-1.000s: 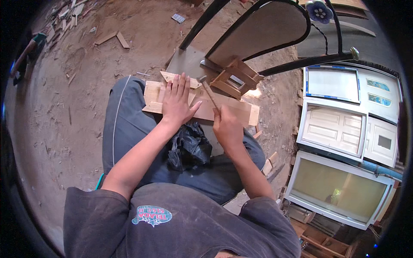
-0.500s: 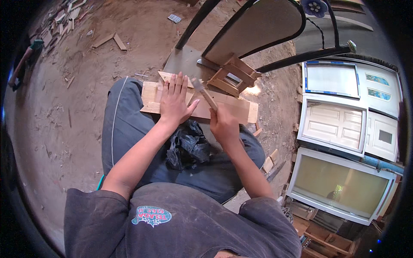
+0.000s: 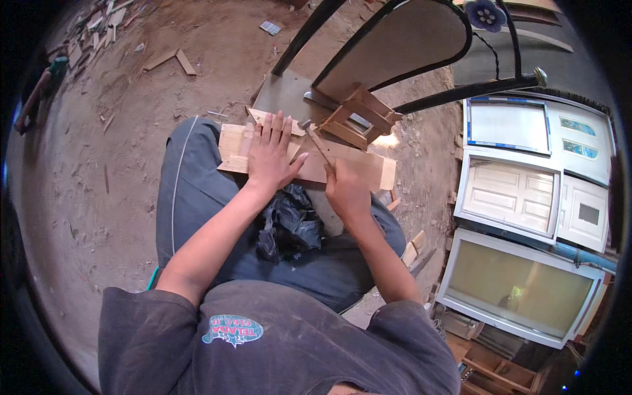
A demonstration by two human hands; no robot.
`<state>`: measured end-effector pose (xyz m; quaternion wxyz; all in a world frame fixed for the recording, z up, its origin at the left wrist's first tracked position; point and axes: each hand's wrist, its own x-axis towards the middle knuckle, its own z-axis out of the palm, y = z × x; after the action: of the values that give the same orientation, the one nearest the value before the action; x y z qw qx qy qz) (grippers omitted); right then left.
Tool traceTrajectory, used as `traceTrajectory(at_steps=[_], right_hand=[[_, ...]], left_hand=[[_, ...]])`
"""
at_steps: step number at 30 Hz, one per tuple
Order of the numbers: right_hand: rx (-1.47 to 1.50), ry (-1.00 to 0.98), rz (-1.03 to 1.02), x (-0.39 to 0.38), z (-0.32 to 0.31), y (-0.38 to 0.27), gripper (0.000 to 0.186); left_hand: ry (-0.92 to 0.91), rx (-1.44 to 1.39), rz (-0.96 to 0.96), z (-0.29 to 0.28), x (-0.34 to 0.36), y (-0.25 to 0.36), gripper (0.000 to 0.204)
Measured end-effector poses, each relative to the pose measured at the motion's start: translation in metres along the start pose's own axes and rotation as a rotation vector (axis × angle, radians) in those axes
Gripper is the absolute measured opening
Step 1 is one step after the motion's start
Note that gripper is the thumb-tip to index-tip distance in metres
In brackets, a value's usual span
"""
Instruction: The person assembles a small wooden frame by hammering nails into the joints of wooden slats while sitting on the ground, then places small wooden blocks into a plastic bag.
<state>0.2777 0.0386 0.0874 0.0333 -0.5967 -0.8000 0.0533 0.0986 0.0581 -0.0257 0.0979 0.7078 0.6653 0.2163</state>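
Note:
A wooden board (image 3: 365, 164) lies across my lap, with a smaller angled wood piece (image 3: 257, 114) on its upper left. My left hand (image 3: 270, 158) lies flat with fingers stretched over these pieces, pressing on them. My right hand (image 3: 347, 187) grips the handle of a hammer (image 3: 316, 138), whose head is just right of my left fingertips, over the small piece. Behind the board a small open wooden box frame (image 3: 349, 131) rests against a grey panel (image 3: 280, 95). A crumpled black plastic bag (image 3: 286, 224) sits between my forearms.
A black metal frame with a curved panel (image 3: 395, 46) and flower ornament (image 3: 484, 14) stands beyond the board. White door and window panels (image 3: 503, 201) stack at right. Wood scraps (image 3: 105, 26) lie on the dirt floor (image 3: 99, 184) at upper left; more wood (image 3: 413, 250) lies by my right knee.
The hammer in my right hand moved slightly and is now angled much as it was one second ago. My left hand stays on the wood.

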Motion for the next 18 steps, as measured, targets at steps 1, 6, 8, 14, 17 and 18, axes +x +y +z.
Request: traceTrajectory(at_steps=[1,6,8,14,17,18], right_hand=[[0.052,0.041,-0.031,0.001,-0.004,-0.002,0.021],[0.1,0.131,-0.157,0.002,0.009,0.02,0.025],[0.056,0.045,-0.057,0.002,0.015,0.025,0.025],[0.185,0.15,-0.032,0.001,-0.006,0.011,0.027],[0.087,-0.029,0.078,-0.005,0.007,0.02,0.027],[0.04,-0.131,0.128,-0.003,0.013,0.019,0.027]], left_hand=[[0.003,-0.001,0.0,0.0,-0.002,0.0,0.093],[0.0,0.018,0.0,0.0,-0.001,-0.001,0.094],[0.001,0.0,0.004,0.0,0.0,0.0,0.094],[0.007,-0.007,-0.013,-0.003,-0.002,-0.001,0.092],[0.009,-0.026,-0.006,-0.003,0.001,0.002,0.09],[0.006,-0.032,-0.005,-0.003,-0.001,0.003,0.09]])
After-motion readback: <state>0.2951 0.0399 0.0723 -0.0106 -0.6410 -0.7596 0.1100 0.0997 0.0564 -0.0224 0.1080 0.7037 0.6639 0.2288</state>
